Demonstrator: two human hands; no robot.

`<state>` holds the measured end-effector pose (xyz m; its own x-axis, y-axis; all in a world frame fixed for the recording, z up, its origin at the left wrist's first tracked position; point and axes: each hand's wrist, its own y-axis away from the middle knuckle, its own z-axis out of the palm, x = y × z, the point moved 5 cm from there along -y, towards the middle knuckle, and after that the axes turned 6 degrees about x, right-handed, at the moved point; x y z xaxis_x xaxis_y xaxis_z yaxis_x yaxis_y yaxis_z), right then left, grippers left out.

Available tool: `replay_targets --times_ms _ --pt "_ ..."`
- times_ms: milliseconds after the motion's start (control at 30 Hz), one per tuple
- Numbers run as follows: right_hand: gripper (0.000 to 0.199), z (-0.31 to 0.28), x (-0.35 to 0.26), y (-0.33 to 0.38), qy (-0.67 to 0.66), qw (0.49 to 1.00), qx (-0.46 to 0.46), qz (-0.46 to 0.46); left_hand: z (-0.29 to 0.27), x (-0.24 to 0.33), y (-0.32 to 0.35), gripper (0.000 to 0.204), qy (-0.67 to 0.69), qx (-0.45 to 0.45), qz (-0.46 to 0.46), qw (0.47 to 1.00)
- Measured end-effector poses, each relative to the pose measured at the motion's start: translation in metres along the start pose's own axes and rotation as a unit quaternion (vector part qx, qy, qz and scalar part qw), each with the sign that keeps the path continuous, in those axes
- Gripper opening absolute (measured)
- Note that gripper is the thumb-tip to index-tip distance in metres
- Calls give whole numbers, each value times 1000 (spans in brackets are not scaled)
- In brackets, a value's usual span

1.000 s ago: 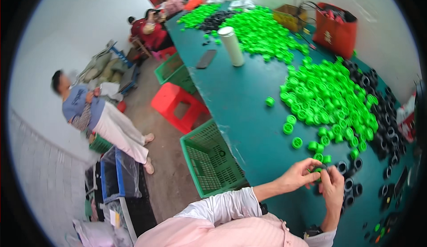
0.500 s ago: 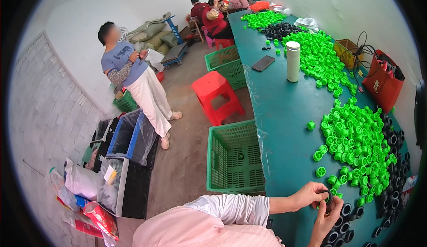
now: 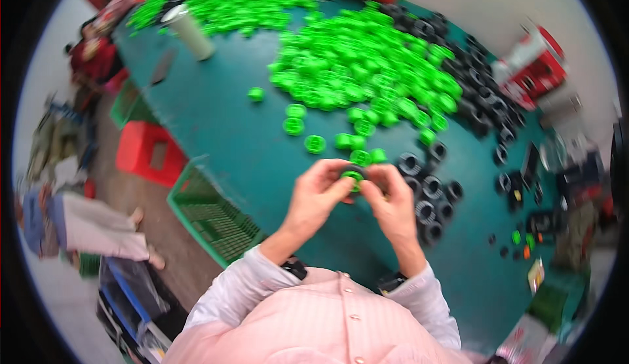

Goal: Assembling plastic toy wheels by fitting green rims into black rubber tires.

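Over the near part of the teal table, my left hand and my right hand meet, fingers closed on one small wheel. This wheel is a green plastic hub with a black rubber tyre at its far side. Whether the tyre is fully seated around the hub cannot be made out. Just beyond my fingers lie several loose green hubs, in front of a large heap of green hubs. Beside my right hand are several loose black tyres.
More black tyres line the heap's right side. A white bottle and a phone occupy the far left. Left of the table are a green crate, a red stool and a standing person. Assorted small items lie right.
My view has swung to the right and down, so the table and both hands now sit mid-picture. The hub and tyre stay between my fingers, with the hub's green face showing more.
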<state>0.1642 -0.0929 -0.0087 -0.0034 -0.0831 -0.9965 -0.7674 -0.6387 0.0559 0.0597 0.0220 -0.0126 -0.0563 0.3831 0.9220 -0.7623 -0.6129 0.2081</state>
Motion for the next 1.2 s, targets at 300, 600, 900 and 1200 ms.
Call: replay_targets --times_ms 300,600,900,1200 --pt "14 -12 -12 18 223 968 70 -94 -2 -20 -8 30 -5 1 -29 1000" --pt "18 8 -9 20 288 950 49 -109 10 -5 -3 42 27 -12 18 999" --pt "26 4 -4 18 276 956 38 -92 17 -4 -2 42 9 2 68 998" --pt "26 6 0 15 243 969 30 -32 17 -11 0 40 -87 29 94 991"
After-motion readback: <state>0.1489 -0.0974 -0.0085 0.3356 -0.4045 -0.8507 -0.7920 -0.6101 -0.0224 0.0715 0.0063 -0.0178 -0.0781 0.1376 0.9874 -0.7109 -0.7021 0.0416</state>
